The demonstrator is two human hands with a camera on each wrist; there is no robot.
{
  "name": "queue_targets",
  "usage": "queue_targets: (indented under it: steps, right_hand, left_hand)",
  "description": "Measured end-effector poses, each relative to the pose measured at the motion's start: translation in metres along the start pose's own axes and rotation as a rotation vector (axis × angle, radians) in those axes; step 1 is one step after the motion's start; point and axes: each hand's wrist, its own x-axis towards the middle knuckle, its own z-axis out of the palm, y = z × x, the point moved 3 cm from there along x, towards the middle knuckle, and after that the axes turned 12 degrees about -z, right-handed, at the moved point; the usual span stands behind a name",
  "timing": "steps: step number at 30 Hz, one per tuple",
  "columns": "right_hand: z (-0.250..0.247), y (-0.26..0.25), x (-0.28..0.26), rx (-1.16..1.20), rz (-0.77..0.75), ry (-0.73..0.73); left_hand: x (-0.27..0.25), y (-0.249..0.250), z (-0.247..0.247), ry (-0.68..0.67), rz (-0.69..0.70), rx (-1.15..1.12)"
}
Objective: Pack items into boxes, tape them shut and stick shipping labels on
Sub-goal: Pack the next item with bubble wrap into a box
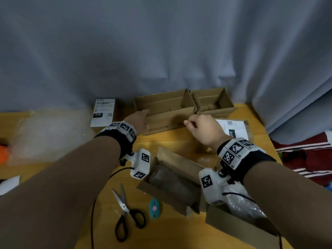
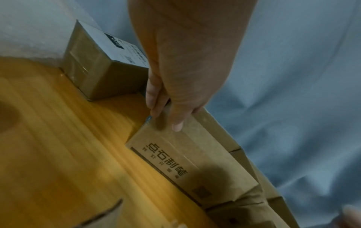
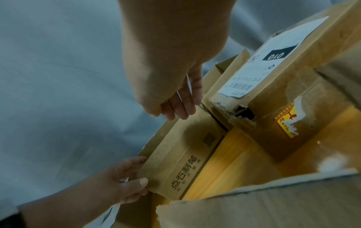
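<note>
Open cardboard box point(image 1: 166, 112) — far centre of the wooden table point(image 1: 167, 229), against the grey curtain point(image 1: 161, 42); its near flap folds toward you and carries dark printed Chinese characters, a line beneath them and a small square code. Your left hand point(image 1: 139, 119) grips the flap's left end, thumb on the printed face and fingers curled behind the edge; your right hand point(image 1: 201, 128) pinches the flap's right end, fingertips curled over its top edge. Second open box point(image 1: 213, 102) — touching the first on its right. Sealed box point(image 1: 106, 113) — left of the open one, topped with a white shipping label point(image 1: 102, 112) showing a barcode, a QR code and "010" in a black block. Another labelled carton point(image 1: 231, 129) — just beside your right hand, its label also reading "010". Scissors point(image 1: 125, 212) and a teal cutter point(image 1: 154, 207) — near edge. Two opened boxes, the left one point(image 1: 172, 180) and the right one point(image 1: 239, 218) — under your wrists, contents unclear. Bubble wrap point(image 1: 48, 133) — far left.
</note>
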Motion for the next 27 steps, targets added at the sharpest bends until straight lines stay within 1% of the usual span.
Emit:
queue_targets:
  steps: [3,5,9,12,14,21,24,27]
  right_hand:
    - [0.007,0.006,0.005,0.015,-0.029,-0.003]
    - [0.012,0.006,0.008,0.034,-0.045,-0.017]
    - [0.025,-0.01,0.014,0.097,-0.088,-0.037]
    - [0.04,-0.031,0.02,0.117,-0.143,-0.057]
    - [0.053,-0.046,0.025,0.089,-0.169,-0.101]
    - [0.094,-0.108,0.037,0.075,-0.167,-0.256]
    - [0.108,-0.135,0.038,0.077,-0.133,-0.276]
    - [0.125,-0.161,0.038,0.077,-0.097,-0.348]
  left_hand:
    - [0.0,0.004,0.0,0.02,-0.027,0.095]
    - [-0.006,0.004,0.002,0.018,0.011,0.107]
    - [-0.03,-0.012,0.014,-0.041,0.099,0.114]
    - [-0.049,-0.04,0.019,-0.025,0.097,0.101]
    - [-0.06,-0.063,0.021,-0.012,0.076,0.095]
    - [-0.082,-0.135,0.024,-0.029,0.08,0.086]
    - [-0.086,-0.164,0.024,-0.037,0.114,0.089]
    - [-0.09,-0.189,0.024,-0.029,0.165,0.092]
